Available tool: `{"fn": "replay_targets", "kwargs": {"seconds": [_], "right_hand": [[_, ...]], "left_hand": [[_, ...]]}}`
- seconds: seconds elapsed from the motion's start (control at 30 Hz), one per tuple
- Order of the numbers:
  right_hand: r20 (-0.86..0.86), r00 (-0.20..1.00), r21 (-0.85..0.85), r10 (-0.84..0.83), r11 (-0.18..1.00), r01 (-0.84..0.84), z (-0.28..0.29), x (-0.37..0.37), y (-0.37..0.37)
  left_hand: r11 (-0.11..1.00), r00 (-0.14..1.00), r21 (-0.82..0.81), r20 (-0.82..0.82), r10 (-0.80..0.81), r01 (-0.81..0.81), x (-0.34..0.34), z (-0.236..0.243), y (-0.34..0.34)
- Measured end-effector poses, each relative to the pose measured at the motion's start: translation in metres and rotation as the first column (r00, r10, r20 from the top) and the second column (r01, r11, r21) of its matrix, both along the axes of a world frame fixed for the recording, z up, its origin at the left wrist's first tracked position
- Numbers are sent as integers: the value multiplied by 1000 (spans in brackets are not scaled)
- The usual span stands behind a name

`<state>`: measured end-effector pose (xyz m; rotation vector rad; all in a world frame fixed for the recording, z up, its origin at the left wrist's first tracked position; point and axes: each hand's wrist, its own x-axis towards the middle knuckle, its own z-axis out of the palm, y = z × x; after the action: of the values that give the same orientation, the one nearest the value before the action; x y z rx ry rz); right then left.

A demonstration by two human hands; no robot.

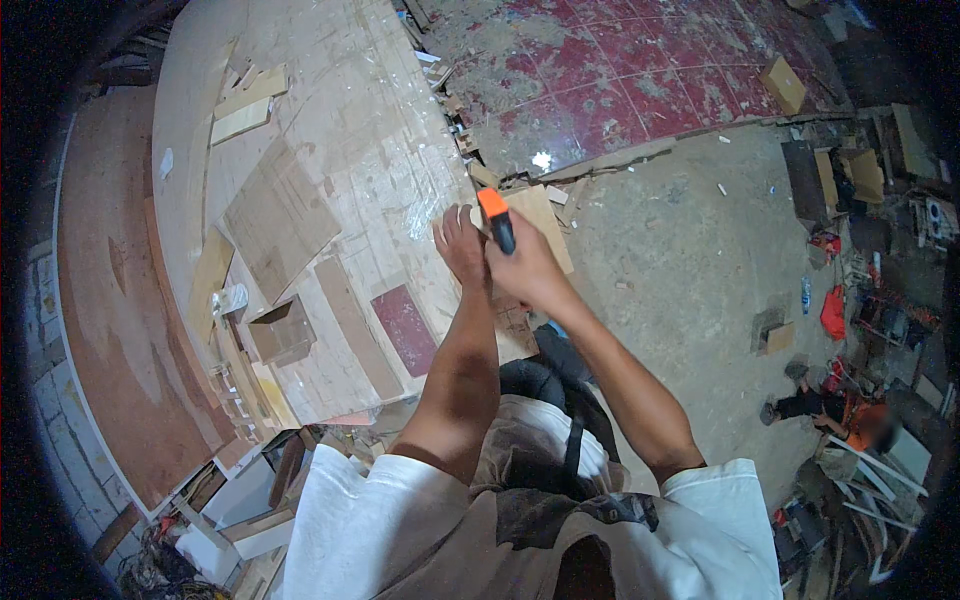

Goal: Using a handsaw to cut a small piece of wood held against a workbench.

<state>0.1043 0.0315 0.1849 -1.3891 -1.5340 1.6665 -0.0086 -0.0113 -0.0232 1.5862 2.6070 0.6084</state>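
Note:
My right hand (pixel 525 265) is closed round a tool with an orange-and-black handle (pixel 496 212). The handle's orange end points away from me; its working part is hidden, so its exact kind cannot be told. Right beside it, my left hand (pixel 461 246) lies on the right edge of the large pale worktable (pixel 370 110), fingers spread and bent over whatever is under them. A pale wooden board (pixel 545 215) shows behind and to the right of my hands, partly covered by them.
On the worktable lie a square brown board (pixel 280 215), a dark red panel (pixel 404 330), a long strip (pixel 357 325) and an open box (pixel 282 330). A reddish-brown sheet (pixel 125 290) stands left. Another person (pixel 850 415) sits low at right among scraps.

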Motion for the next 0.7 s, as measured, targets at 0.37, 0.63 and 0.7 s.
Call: {"fn": "replay_targets", "kwargs": {"seconds": [0.37,0.63,0.7], "right_hand": [[49,999,-91,-6,996,10,33,43,-70],[-257,960,-295,-107,955,27,29,68,-63],[-392,910,-421,-137,906,-45,34,70,-61]], "left_hand": [[1000,1000,-2,9,24,-24,9,14,2],[999,999,41,37,31,-32,9,19,4],[999,999,41,38,31,-33,7,18,3]]}}
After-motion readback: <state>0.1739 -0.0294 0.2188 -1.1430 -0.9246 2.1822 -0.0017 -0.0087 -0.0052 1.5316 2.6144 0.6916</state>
